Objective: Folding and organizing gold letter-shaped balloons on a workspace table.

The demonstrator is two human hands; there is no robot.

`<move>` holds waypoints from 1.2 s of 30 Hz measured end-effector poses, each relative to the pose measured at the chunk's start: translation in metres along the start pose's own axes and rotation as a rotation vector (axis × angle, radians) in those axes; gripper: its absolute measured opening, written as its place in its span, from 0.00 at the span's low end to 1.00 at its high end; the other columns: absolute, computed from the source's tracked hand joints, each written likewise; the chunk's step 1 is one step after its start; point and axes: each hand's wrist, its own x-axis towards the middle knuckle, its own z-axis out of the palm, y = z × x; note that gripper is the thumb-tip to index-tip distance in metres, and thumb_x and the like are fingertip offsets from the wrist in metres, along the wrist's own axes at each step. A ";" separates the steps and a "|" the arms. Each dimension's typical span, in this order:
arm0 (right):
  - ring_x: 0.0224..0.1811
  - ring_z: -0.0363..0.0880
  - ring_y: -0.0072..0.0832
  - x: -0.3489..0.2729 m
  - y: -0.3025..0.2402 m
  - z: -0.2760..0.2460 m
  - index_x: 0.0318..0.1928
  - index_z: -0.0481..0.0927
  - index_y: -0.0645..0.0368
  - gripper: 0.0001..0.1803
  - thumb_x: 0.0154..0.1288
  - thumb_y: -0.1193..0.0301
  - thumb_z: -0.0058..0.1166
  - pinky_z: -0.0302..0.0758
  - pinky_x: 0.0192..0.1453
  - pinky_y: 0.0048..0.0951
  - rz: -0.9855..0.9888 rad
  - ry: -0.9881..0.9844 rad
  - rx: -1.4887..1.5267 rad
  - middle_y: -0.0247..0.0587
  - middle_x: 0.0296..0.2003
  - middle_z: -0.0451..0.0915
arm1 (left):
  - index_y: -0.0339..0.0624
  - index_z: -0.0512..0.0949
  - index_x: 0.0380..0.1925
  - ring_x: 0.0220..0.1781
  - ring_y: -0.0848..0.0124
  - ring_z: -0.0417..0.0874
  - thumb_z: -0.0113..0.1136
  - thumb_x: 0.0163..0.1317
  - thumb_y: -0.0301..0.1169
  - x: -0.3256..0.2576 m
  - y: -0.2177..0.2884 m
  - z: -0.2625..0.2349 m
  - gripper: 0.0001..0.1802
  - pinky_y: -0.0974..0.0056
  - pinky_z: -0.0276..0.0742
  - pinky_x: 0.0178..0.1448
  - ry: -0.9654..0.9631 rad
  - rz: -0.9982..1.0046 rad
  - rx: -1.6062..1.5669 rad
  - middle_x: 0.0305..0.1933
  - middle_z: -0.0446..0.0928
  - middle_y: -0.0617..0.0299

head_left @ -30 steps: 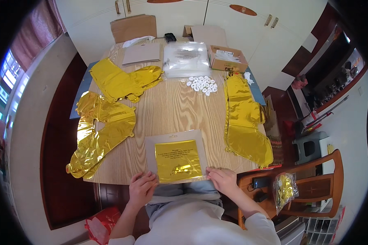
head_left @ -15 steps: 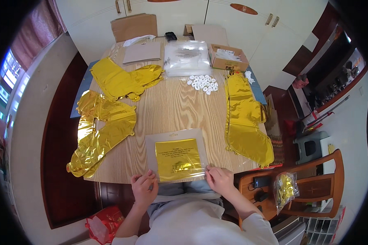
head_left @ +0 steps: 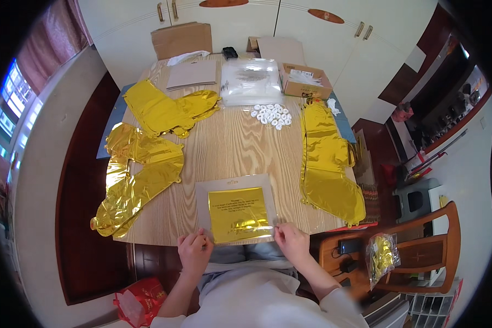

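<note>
At the table's near edge lies a clear plastic bag (head_left: 270, 221) holding a grey card (head_left: 203, 205) and a folded gold foil balloon (head_left: 239, 216), with dark print over it. My left hand (head_left: 194, 250), fingers curled in, pinches at the bag's lower left corner. The lower right corner is between the thumb and fingers of my right hand (head_left: 293, 240). Flat gold foil balloons lie on both sides: one far left (head_left: 161, 109), one near left (head_left: 142, 175) and a long piece on the right (head_left: 328, 164).
Several white rings (head_left: 271, 116) lie beyond the bag. Behind them are a stack of clear bags (head_left: 251, 82), grey cards (head_left: 191, 75) and an open cardboard box (head_left: 306, 81). A wooden chair (head_left: 448, 246) at right bears a bagged gold item (head_left: 382, 254). A red bag (head_left: 142, 300) sits lower left.
The view has shifted slightly. My left hand's fingers have curled in more tightly at the bag's corner; the right hand keeps its place. The bag lies in the same spot.
</note>
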 end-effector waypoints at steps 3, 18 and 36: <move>0.23 0.82 0.35 -0.004 0.001 0.003 0.37 0.75 0.56 0.11 0.55 0.74 0.64 0.79 0.26 0.32 0.070 -0.017 0.027 0.38 0.31 0.82 | 0.39 0.76 0.22 0.33 0.60 0.80 0.64 0.48 0.21 0.000 0.000 -0.002 0.05 0.57 0.71 0.43 -0.011 0.008 -0.048 0.34 0.82 0.57; 0.18 0.76 0.22 -0.023 -0.031 0.001 0.58 0.78 0.54 0.31 0.47 0.76 0.54 0.75 0.22 0.25 -0.293 -0.228 -0.191 0.40 0.60 0.76 | 0.43 0.74 0.58 0.70 0.58 0.66 0.63 0.57 0.45 -0.005 0.067 0.014 0.30 0.46 0.60 0.70 -0.368 0.389 0.102 0.66 0.69 0.57; 0.13 0.71 0.21 -0.028 -0.020 -0.013 0.61 0.76 0.58 0.33 0.49 0.75 0.53 0.73 0.18 0.23 -0.234 -0.267 -0.235 0.40 0.62 0.74 | 0.39 0.70 0.61 0.70 0.54 0.66 0.60 0.56 0.56 -0.010 0.018 -0.006 0.40 0.42 0.56 0.72 -0.342 0.274 0.332 0.66 0.68 0.50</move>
